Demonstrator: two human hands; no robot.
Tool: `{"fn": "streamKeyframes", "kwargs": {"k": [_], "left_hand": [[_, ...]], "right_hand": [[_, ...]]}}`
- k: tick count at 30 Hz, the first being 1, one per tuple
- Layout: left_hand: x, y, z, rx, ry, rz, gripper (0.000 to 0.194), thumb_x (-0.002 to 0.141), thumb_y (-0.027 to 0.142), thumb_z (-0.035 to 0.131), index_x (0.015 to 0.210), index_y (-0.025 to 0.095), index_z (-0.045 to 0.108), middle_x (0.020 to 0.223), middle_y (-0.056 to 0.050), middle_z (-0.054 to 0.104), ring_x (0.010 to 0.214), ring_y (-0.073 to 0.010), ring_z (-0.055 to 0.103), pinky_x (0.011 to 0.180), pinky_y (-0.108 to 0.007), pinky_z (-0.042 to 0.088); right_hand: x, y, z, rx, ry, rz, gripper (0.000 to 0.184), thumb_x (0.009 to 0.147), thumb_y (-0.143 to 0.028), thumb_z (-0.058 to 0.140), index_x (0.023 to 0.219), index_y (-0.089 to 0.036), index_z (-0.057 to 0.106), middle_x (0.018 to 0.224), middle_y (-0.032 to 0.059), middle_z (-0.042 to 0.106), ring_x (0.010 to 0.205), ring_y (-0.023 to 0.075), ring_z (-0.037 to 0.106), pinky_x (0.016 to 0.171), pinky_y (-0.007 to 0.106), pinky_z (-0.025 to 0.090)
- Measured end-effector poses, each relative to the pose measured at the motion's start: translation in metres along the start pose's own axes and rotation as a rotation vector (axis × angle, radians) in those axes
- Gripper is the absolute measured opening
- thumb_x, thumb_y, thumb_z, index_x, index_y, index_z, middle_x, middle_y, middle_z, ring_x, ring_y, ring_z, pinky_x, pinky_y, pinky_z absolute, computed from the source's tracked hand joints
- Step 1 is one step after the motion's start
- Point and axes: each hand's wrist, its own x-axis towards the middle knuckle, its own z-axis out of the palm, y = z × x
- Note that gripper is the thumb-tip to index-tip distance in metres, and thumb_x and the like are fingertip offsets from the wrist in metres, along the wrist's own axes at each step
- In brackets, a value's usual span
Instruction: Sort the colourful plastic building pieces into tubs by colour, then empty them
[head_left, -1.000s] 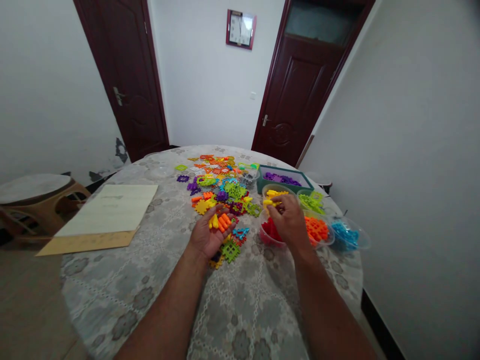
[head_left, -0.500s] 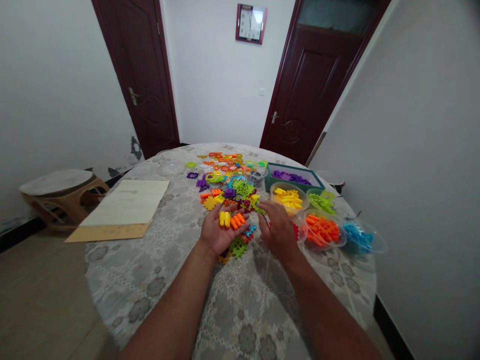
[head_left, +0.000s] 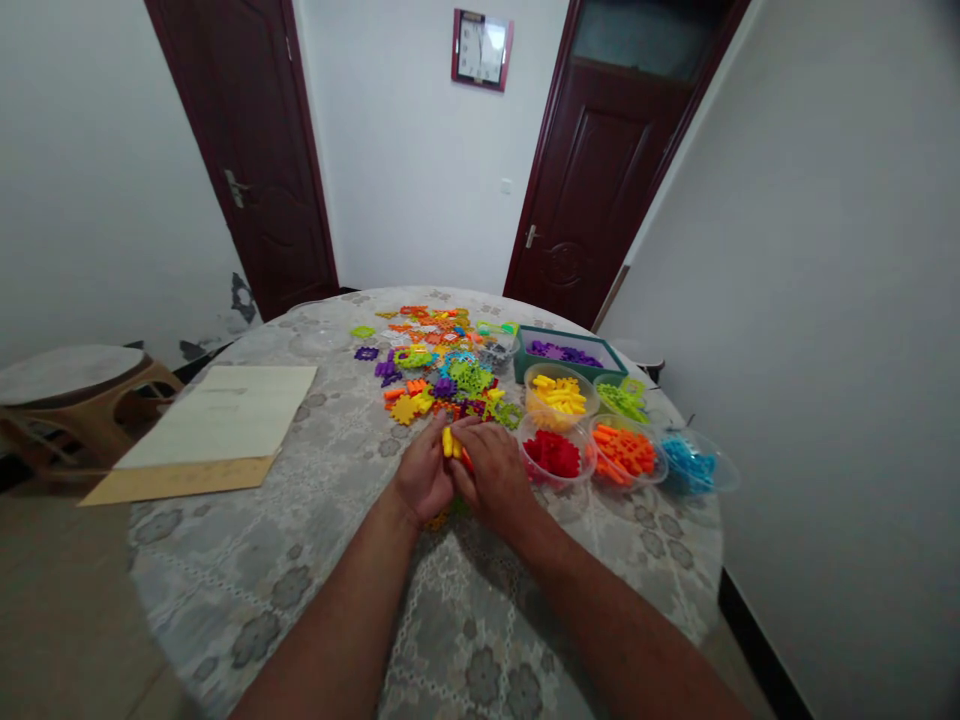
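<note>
My left hand (head_left: pixel 422 478) is palm up, fingers partly curled round a yellow plastic building piece (head_left: pixel 449 442). My right hand (head_left: pixel 496 472) is closed over the left fingers, and a bit of an orange building piece (head_left: pixel 466 459) shows beneath it. How many orange pieces lie there is hidden. Just beyond the hands spreads a mixed pile of gear-shaped and notched building pieces (head_left: pixel 471 378) in several colours. A few more pieces lie mostly covered below the hands. Close to my right hand stands a clear bowl of red pieces (head_left: pixel 553 453).
To the right stand clear bowls of yellow (head_left: pixel 559 394), lime green (head_left: pixel 622 400), orange (head_left: pixel 624 453) and blue pieces (head_left: pixel 688 464). Behind them is a green box (head_left: pixel 611 376) with purple pieces. A paper sheet (head_left: pixel 217 415) lies at the left table edge, near a stool (head_left: pixel 67 380).
My right hand has moved left onto my left hand and closed over the orange pieces in its palm. The left fingers have curled in. The view has shifted slightly right.
</note>
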Motion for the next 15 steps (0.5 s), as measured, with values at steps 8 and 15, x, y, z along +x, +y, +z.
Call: {"fn": "streamKeyframes", "kwargs": {"k": [8, 15], "left_hand": [[-0.003, 0.005, 0.000, 0.062, 0.045, -0.014, 0.036, 0.104, 0.033, 0.052, 0.127, 0.010, 0.070, 0.107, -0.019, 0.079, 0.095, -0.0306, 0.079, 0.081, -0.042, 0.068], [0.000, 0.011, -0.003, 0.179, 0.176, 0.172, 0.062, 0.071, -0.006, 0.054, 0.128, 0.012, 0.069, 0.108, -0.015, 0.078, 0.088, -0.0251, 0.080, 0.068, -0.030, 0.068]], "right_hand": [[0.004, 0.001, -0.019, 0.075, -0.008, -0.009, 0.041, 0.095, -0.013, 0.056, 0.133, -0.022, 0.066, 0.123, 0.0108, 0.074, 0.116, 0.0271, 0.065, 0.107, 0.046, 0.050], [0.008, 0.008, -0.051, 0.338, -0.032, 0.172, 0.031, 0.091, -0.013, 0.058, 0.116, -0.024, 0.074, 0.107, 0.0036, 0.078, 0.094, 0.0198, 0.072, 0.088, 0.032, 0.057]]}}
